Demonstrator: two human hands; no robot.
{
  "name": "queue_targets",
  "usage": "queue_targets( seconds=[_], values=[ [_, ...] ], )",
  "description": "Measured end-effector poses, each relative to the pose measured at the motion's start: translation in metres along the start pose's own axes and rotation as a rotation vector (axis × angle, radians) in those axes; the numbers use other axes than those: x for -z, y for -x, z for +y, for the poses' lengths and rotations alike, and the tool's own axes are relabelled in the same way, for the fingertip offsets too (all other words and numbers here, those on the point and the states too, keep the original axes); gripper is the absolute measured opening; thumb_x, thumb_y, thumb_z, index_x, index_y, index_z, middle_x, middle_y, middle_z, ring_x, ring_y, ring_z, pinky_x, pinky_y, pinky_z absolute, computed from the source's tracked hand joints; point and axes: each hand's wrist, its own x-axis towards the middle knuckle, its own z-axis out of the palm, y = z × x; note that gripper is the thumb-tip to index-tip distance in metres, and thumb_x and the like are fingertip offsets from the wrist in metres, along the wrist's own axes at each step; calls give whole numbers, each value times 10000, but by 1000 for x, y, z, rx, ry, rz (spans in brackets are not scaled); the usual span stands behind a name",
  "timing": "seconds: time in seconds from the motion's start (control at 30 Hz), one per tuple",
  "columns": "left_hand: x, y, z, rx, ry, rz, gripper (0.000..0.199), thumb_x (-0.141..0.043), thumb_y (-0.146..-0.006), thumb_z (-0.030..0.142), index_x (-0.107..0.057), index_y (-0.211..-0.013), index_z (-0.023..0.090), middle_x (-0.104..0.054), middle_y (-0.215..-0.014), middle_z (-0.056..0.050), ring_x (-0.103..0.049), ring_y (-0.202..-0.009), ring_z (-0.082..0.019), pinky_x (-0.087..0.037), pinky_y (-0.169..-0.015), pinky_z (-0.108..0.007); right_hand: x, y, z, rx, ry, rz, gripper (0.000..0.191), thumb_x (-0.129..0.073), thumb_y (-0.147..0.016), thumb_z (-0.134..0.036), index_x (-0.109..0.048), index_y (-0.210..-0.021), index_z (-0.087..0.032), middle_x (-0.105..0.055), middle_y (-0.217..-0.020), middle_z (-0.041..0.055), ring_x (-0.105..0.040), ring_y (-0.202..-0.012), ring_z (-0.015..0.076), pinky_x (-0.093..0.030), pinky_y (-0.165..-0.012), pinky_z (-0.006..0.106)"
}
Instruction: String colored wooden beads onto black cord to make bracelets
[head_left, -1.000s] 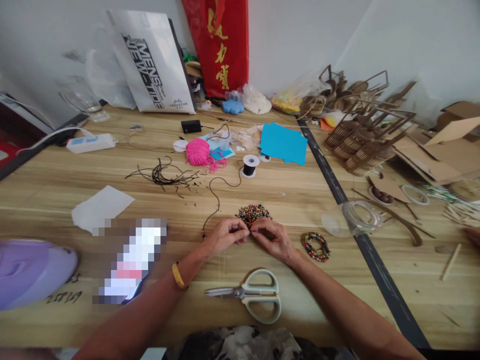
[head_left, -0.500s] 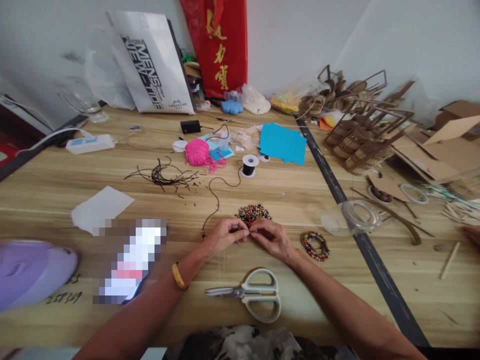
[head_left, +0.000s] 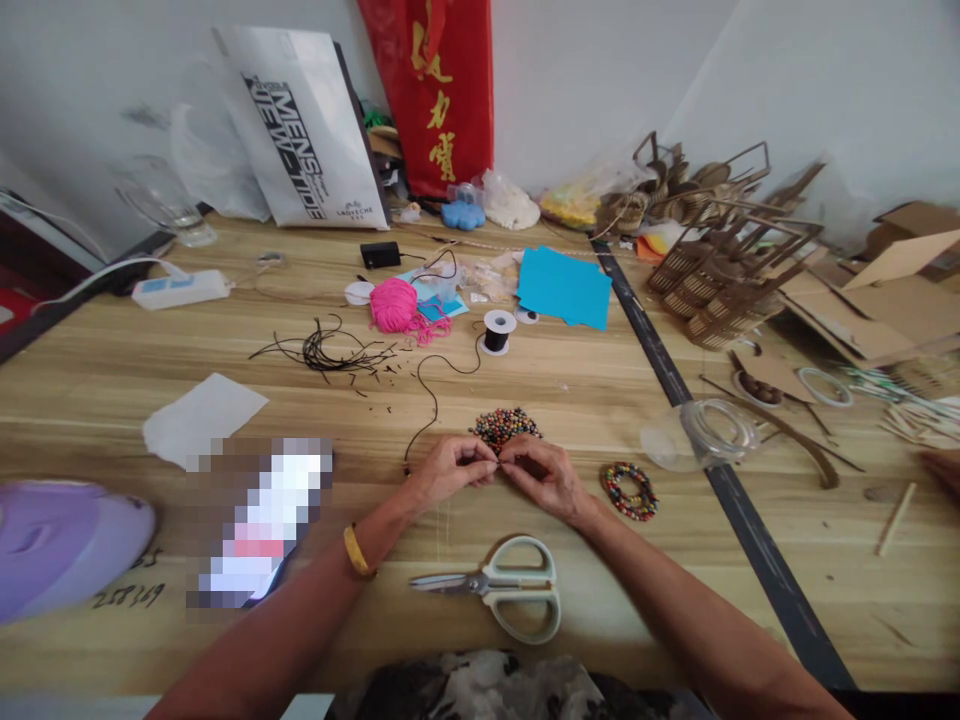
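Observation:
My left hand (head_left: pixel 457 468) is closed in a pinch, its fingertips meeting those of my right hand (head_left: pixel 547 478) just in front of a heap of small multicoloured beads (head_left: pixel 506 428). A thin black cord (head_left: pixel 420 385) winds from a spool (head_left: pixel 496 332) down to my left hand, with a bead or two beside the wrist; its end appears to lie between the fingers. My right fingers pinch something too small to make out. To the right lies a coiled string of beads (head_left: pixel 630 491). Scissors (head_left: pixel 495 588) with pale handles rest nearer to me.
At the left are a phone (head_left: pixel 262 525), a white paper piece (head_left: pixel 202 418) and a purple object (head_left: pixel 67 545). Cut black cords (head_left: pixel 330 350), pink yarn (head_left: pixel 394 305) and blue sheets (head_left: pixel 564 287) lie farther back. Clear plastic containers (head_left: pixel 705 434) and small brown baskets (head_left: pixel 720 285) stand right.
Both hands stay fingertip to fingertip at the same spot, with barely any finger movement. The view has shifted very slightly.

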Motion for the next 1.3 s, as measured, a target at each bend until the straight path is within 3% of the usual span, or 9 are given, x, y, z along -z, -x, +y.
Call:
queue_targets(
  seconds=[0.43,0.97,1.3],
  values=[
    [-1,-1,-3,-7,3,23,235,-733,-649,294,-609,-707,104,-630,-584,-6,-555,-523,-84,-468,-542,-209,2,-2,-4,23,-8,-34,62,-575,-865,-186,-628,-887,-164,-635,-838,85,-601,-776,157,-496,-682,283],
    [2,-2,-5,-4,82,-18,304,-759,-633,333,-653,-787,93,-672,-667,-37,-591,-604,-100,-479,-596,-217,1,-1,-4,15,27,9,57,-570,-865,-202,-618,-878,-173,-644,-819,74,-610,-764,161,-498,-688,290],
    [2,-2,-5,-32,101,-11,323,-763,-626,374,-625,-732,102,-664,-626,-30,-597,-580,-101,-494,-581,-217,0,0,-4,0,9,7,64,-572,-865,-215,-619,-874,-173,-647,-812,76,-615,-757,166,-499,-687,292]
  ],
)
